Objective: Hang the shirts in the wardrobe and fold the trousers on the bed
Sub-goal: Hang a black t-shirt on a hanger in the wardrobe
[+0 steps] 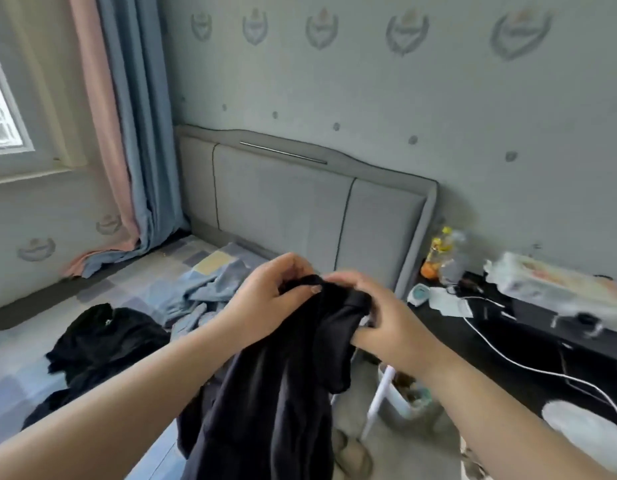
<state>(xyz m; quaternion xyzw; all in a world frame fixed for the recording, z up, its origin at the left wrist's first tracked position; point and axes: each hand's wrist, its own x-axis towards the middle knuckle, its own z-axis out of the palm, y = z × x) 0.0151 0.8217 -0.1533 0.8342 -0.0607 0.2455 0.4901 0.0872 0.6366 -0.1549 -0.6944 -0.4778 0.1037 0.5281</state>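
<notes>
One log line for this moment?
both hands: left hand, right hand | hold: dark garment, lifted | bed: black clothes, blue clothes

Single view only, head-worn, wide-angle. Looking forward and down from above the foot side of the bed (134,289), facing its grey headboard (300,202) and the papered wall behind. Close on both forearms, filling the lower frame. Left of the headboard, curtains (127,133) and window; right of it, a dark side table (528,341).
</notes>
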